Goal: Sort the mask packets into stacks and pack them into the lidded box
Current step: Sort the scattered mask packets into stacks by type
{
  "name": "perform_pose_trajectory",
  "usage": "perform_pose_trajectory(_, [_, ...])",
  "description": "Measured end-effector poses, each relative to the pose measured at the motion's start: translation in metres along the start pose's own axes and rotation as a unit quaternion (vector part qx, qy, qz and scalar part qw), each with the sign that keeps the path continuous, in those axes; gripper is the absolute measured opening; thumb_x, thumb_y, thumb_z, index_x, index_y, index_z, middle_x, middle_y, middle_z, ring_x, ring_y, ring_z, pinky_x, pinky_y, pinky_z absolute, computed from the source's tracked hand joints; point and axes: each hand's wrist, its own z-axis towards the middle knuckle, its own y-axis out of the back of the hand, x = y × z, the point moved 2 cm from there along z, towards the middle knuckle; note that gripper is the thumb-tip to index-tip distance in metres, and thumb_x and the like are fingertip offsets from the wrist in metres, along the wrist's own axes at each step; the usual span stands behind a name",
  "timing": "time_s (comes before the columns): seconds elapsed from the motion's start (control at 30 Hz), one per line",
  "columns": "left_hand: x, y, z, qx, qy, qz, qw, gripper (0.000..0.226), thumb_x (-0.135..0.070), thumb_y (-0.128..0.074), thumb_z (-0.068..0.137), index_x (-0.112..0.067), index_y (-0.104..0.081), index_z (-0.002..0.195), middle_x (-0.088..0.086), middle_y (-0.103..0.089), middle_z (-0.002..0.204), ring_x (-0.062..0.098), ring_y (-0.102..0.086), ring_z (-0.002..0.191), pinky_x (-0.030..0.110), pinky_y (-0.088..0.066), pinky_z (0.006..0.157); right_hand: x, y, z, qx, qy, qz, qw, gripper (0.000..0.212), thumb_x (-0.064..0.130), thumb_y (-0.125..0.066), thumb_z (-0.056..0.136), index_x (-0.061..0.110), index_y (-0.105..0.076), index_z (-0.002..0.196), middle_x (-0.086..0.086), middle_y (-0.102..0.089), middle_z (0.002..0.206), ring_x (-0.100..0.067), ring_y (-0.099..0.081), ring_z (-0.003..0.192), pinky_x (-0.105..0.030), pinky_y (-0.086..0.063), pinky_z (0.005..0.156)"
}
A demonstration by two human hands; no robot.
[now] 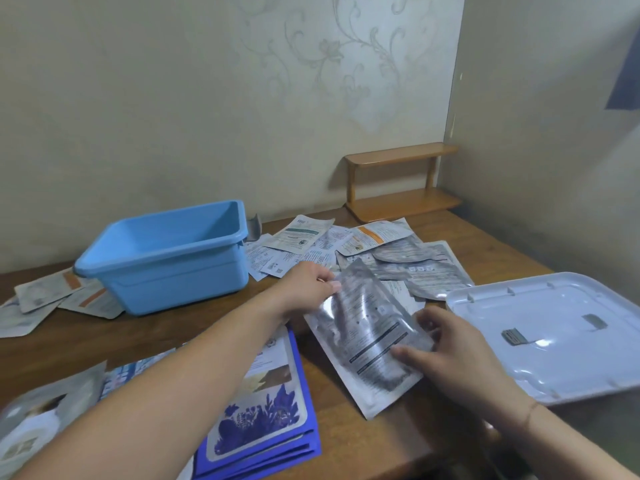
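Observation:
A silver mask packet (367,336) lies tilted in the middle of the wooden table (322,438). My left hand (311,284) pinches its far top corner. My right hand (446,344) holds its right edge, thumb on top. Behind it, several loose white and silver packets (349,247) lie scattered. A stack of blue-edged packets (266,420) sits under my left forearm. The open blue box (166,258) stands at the back left. Its white lid (554,330) lies upside down at the right.
More packets (52,296) lie left of the box, and others (38,420) at the near left corner. A small wooden shelf (401,181) stands at the back against the wall. The wall closes in on the right side.

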Motion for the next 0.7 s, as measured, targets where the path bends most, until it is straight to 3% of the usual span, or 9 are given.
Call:
perform_pose_trajectory(0.07, [-0.003, 0.011, -0.004, -0.001, -0.009, -0.097, 0.995, 0.013, -0.022, -0.067, 0.093, -0.011, -0.074, 0.094, 0.017, -0.073, 0.1, 0.022, -0.066, 0.084, 0.041, -0.054, 0.087, 0.007, 0.0, -0.003, 0.033, -0.056, 0.225, 0.972, 0.022, 0.015, -0.08, 0.076, 0.014, -0.065, 0.091, -0.003, -0.074, 0.08, -0.017, -0.071, 0.071, -0.036, -0.058, 0.065])
perform_pose_trajectory(0.13, [-0.006, 0.022, -0.01, -0.012, -0.022, -0.185, 0.982, 0.006, -0.018, -0.07, 0.09, -0.013, -0.073, 0.092, 0.015, -0.074, 0.096, 0.019, -0.068, 0.081, 0.04, -0.057, 0.085, 0.019, 0.0, -0.008, 0.088, -0.102, 0.388, 0.912, 0.025, 0.003, -0.074, 0.08, 0.002, -0.061, 0.102, -0.013, -0.075, 0.083, -0.028, -0.072, 0.069, -0.035, -0.057, 0.051])
perform_pose_trajectory(0.23, [-0.006, 0.035, -0.021, -0.095, -0.056, -0.211, 0.971, 0.006, -0.017, -0.073, 0.088, -0.019, -0.07, 0.093, 0.006, -0.074, 0.096, 0.012, -0.066, 0.081, 0.028, -0.053, 0.081, 0.033, -0.004, -0.007, 0.093, -0.1, 0.428, 0.893, 0.027, 0.001, -0.071, 0.081, 0.001, -0.059, 0.105, -0.018, -0.075, 0.088, -0.031, -0.073, 0.072, -0.033, -0.056, 0.048])
perform_pose_trajectory(0.3, [-0.005, 0.044, -0.037, -0.234, -0.119, -0.117, 0.958, 0.008, -0.02, -0.072, 0.087, -0.024, -0.069, 0.093, -0.007, -0.069, 0.097, 0.007, -0.059, 0.076, 0.018, -0.048, 0.076, 0.04, -0.007, -0.005, 0.09, -0.097, 0.443, 0.887, 0.027, 0.001, -0.07, 0.082, 0.001, -0.059, 0.106, -0.018, -0.075, 0.089, -0.034, -0.073, 0.077, -0.036, -0.058, 0.053])
perform_pose_trajectory(0.37, [-0.007, 0.048, -0.061, -0.335, -0.2, -0.049, 0.919, 0.006, -0.017, -0.07, 0.087, -0.024, -0.069, 0.087, -0.013, -0.067, 0.088, 0.008, -0.057, 0.073, 0.014, -0.044, 0.068, 0.05, -0.011, -0.003, 0.077, -0.078, 0.43, 0.896, 0.024, 0.002, -0.069, 0.084, 0.004, -0.059, 0.105, -0.016, -0.075, 0.087, -0.031, -0.074, 0.074, -0.033, -0.056, 0.049])
perform_pose_trajectory(0.43, [-0.007, 0.045, -0.078, -0.284, -0.198, -0.107, 0.932, 0.007, -0.021, -0.067, 0.09, -0.021, -0.07, 0.084, -0.008, -0.069, 0.081, 0.009, -0.06, 0.067, 0.021, -0.048, 0.064, 0.063, -0.014, -0.002, 0.025, -0.021, 0.361, 0.932, 0.018, 0.005, -0.07, 0.085, 0.012, -0.061, 0.099, -0.009, -0.076, 0.083, -0.022, -0.073, 0.067, -0.032, -0.054, 0.046])
perform_pose_trajectory(0.53, [-0.006, 0.037, -0.096, -0.056, -0.045, -0.288, 0.955, 0.038, -0.048, -0.056, 0.094, -0.014, -0.071, 0.1, 0.009, -0.073, 0.099, 0.016, -0.068, 0.075, 0.034, -0.054, 0.063, 0.092, -0.027, -0.01, -0.122, 0.152, 0.13, 0.972, 0.017, 0.011, -0.072, 0.082, 0.024, -0.061, 0.087, 0.006, -0.074, 0.076, -0.007, -0.069, 0.064, -0.025, -0.051, 0.048])
perform_pose_trajectory(0.6, [-0.001, 0.04, -0.1, 0.03, 0.001, -0.353, 0.935, 0.059, -0.063, -0.048, 0.09, -0.012, -0.071, 0.109, 0.014, -0.073, 0.104, 0.024, -0.068, 0.084, 0.039, -0.055, 0.072, 0.11, -0.045, -0.017, -0.185, 0.273, -0.018, 0.944, 0.016, 0.013, -0.072, 0.08, 0.024, -0.063, 0.086, 0.009, -0.072, 0.075, -0.014, -0.067, 0.064, -0.028, -0.05, 0.047])
perform_pose_trajectory(0.7, [0.011, 0.048, -0.101, 0.02, 0.013, -0.408, 0.913, 0.056, -0.055, -0.048, 0.095, -0.007, -0.067, 0.117, 0.02, -0.071, 0.105, 0.024, -0.066, 0.085, 0.045, -0.056, 0.082, 0.121, -0.069, -0.021, -0.179, 0.361, -0.131, 0.906, 0.007, 0.02, -0.063, 0.079, 0.024, -0.063, 0.085, 0.01, -0.069, 0.082, -0.019, -0.065, 0.069, -0.028, -0.046, 0.043])
